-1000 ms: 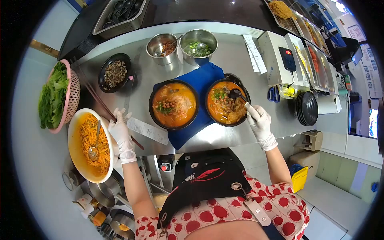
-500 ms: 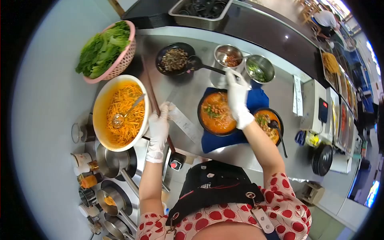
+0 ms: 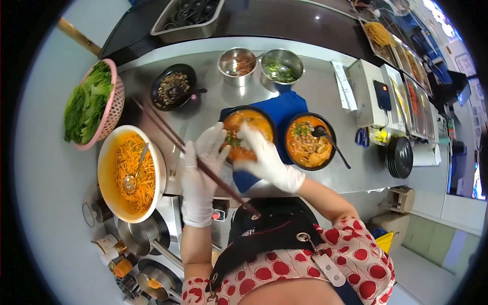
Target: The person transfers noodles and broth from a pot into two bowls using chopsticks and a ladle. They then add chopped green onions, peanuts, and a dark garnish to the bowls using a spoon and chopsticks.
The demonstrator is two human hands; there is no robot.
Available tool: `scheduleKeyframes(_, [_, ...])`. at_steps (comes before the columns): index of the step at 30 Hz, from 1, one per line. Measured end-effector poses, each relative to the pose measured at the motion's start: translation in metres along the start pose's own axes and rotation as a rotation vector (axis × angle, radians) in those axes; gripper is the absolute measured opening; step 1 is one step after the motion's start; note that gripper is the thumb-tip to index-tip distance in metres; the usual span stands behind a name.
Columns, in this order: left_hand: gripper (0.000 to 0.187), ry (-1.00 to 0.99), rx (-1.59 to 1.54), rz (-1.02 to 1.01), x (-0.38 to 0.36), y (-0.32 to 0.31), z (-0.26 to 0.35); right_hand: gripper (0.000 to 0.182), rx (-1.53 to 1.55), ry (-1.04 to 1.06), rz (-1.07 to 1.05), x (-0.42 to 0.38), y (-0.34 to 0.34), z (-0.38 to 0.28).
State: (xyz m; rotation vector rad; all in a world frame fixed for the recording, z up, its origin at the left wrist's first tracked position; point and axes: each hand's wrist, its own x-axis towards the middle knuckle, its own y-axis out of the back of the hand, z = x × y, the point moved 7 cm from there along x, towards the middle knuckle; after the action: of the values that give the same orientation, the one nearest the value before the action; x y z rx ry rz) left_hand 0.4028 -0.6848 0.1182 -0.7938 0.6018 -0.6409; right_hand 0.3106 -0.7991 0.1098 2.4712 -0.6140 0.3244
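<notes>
The left hand (image 3: 199,178), gloved in white, was seen near the centre of the frame with its fingers spread loosely; long dark chopsticks (image 3: 195,160) ran slantwise under its fingers, but whether they were gripped could not be told. The right hand (image 3: 264,160), also gloved, was held half open with its fingers curved down over the near rim of the left soup bowl (image 3: 249,122), just beside the left hand; nothing could be seen clasped in it.

That black bowl was filled with orange broth, noodles and green garnish, and was set on a blue cloth (image 3: 282,104) at the centre of the steel worktop (image 3: 325,101). A second soup bowl (image 3: 309,141) was placed just to its right, with a dark ladle (image 3: 329,140) resting in it.

Two soup bowls were counted. Two small steel bowls (image 3: 238,65) stood at the upper centre, and one black dish of dark topping (image 3: 174,86) lay to their left. One white basin of orange shreds (image 3: 129,173) and one pink basket of greens (image 3: 94,104) were placed at the left of the frame.
</notes>
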Motion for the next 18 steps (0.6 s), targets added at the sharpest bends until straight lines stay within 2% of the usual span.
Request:
scheduleKeyframes(2, [0.055, 0.037, 0.013, -0.127, 0.0, -0.03, -0.036, 0.083, -0.148, 0.221, 0.079, -0.038, 0.018, -0.023])
scheduleKeyframes(3, [0.052, 0.087, 0.036, -0.151, -0.001, -0.04, -0.061, 0.079, -0.071, 0.253, 0.123, -0.049, 0.032, -0.032])
scheduleKeyframes(4, [0.05, 0.093, 0.215, -0.193, -0.008, -0.059, -0.077, 0.075, 0.005, 0.287, 0.169, -0.063, 0.048, -0.042])
scheduleKeyframes(5, [0.048, 0.187, 0.269, -0.245, -0.016, -0.074, -0.094, 0.062, 0.571, -0.395, 0.096, -0.095, 0.033, 0.001])
scheduleKeyframes(6, [0.047, 0.28, 0.324, -0.295, -0.024, -0.085, -0.112, 0.047, 0.005, 0.169, 0.269, -0.09, 0.067, -0.044])
scheduleKeyframes(7, [0.059, 0.324, 0.241, -0.38, -0.028, -0.096, -0.132, 0.021, -0.063, 0.132, 0.437, -0.091, 0.094, -0.065])
scheduleKeyframes(8, [0.068, 0.345, 0.188, -0.468, -0.037, -0.108, -0.143, 0.019, 0.021, 0.007, 0.405, -0.101, 0.114, -0.07])
scheduleKeyframes(10, [0.071, 0.312, 0.285, -0.602, -0.045, -0.107, -0.173, 0.021, -0.236, -0.07, 0.5, -0.13, 0.163, -0.082])
scheduleKeyframes(11, [0.068, 0.436, 0.233, -0.582, -0.051, -0.099, -0.184, 0.017, -0.127, -0.283, 0.766, -0.165, 0.191, -0.066])
scheduleKeyframes(12, [0.068, 0.441, 0.227, -0.587, -0.053, -0.094, -0.184, 0.018, -0.146, -0.366, 0.839, -0.175, 0.219, -0.076])
scheduleKeyframes(14, [0.066, 0.693, 0.272, -0.457, -0.057, -0.067, -0.19, 0.019, -0.092, -0.406, 0.909, -0.206, 0.268, -0.075])
scheduleKeyframes(16, [0.058, 0.647, 0.444, -0.259, -0.051, -0.026, -0.184, 0.02, -0.053, -0.518, 0.918, -0.225, 0.295, -0.066])
scheduleKeyframes(18, [0.051, 0.545, 0.457, -0.134, -0.05, 0.01, -0.173, 0.02, -0.048, -0.542, 0.879, -0.223, 0.306, -0.057])
